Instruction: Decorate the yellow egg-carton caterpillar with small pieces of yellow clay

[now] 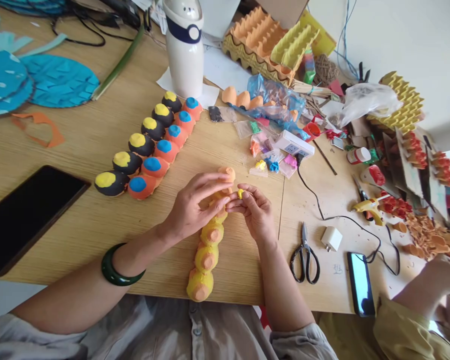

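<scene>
Curled left fingers [204, 184] are steadying a yellow clay-coated egg-carton strip [207, 258] at its 12 o'clock end, while right fingers [249, 192] are pinching a yellow clay bit [240, 193].

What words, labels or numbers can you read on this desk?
Nothing can be quoted; no text is legible.
Desk, beside the charger: small handwritten mark, too blurred to read.
Small bottle: label too small to read.
Power strip: markings too small to read.
Egg carton strip: no text shows.
</scene>
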Available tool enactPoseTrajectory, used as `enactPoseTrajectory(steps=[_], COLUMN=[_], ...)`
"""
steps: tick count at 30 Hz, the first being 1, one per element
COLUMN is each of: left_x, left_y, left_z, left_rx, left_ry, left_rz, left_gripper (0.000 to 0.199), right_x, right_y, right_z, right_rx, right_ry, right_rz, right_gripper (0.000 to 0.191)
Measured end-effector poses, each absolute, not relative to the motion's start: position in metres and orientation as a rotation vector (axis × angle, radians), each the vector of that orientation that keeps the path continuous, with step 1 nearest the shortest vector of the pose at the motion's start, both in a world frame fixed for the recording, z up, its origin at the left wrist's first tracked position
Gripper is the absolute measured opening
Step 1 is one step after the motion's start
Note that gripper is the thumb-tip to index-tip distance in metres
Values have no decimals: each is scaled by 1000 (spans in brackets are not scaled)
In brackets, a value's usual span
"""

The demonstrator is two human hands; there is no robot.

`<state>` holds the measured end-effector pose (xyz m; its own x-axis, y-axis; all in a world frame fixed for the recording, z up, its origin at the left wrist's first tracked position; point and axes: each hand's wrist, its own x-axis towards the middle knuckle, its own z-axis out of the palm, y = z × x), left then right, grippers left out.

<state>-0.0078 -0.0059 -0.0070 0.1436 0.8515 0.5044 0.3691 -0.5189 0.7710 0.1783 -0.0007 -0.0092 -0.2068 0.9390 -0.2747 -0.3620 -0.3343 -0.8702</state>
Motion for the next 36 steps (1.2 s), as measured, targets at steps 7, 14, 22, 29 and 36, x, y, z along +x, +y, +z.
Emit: enactPoseTrajectory(steps=[7, 14, 22, 29, 36], left_x=[-4, -13, -15, -18, -17], left_y=[-9, -8, 0, 0, -1], left_z=[-7, 2, -5, -4, -2], left_rx=[2003, 1835, 2272, 2190, 2248], left_ry=[1112, 1348, 1102, 1127, 1079], left_rz=[1393, 1462, 1535, 1635, 1576], left_gripper=[18, 14, 20, 26, 24], right_x=[174, 176, 176, 176, 176], right_y=[-13, -7, -8, -9, -11], right_z=[-5, 5, 13, 12, 13], right_rx=[-1073, -931, -865, -813, -837], right_ry=[-954, -717, -577, -623, -688], right_rz=[1737, 1906, 2062, 2072, 2084], right_gripper=[43, 52, 67, 69, 74])
